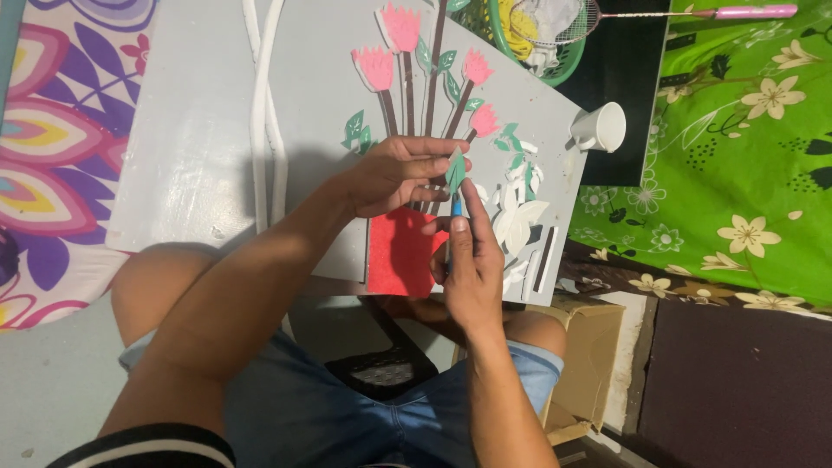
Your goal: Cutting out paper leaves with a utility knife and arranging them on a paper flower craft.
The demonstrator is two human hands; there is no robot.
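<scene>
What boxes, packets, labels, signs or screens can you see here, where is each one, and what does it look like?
Cardboard box: on the floor beside the person's right knee, at the lower right; plain brown, open, with bent, worn flaps.
No labels, signs or screens show anywhere else in the view.

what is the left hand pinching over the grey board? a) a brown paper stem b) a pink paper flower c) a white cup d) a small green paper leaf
d: the left hand pinches a small green paper leaf in its fingertips, above the right hand.
</scene>
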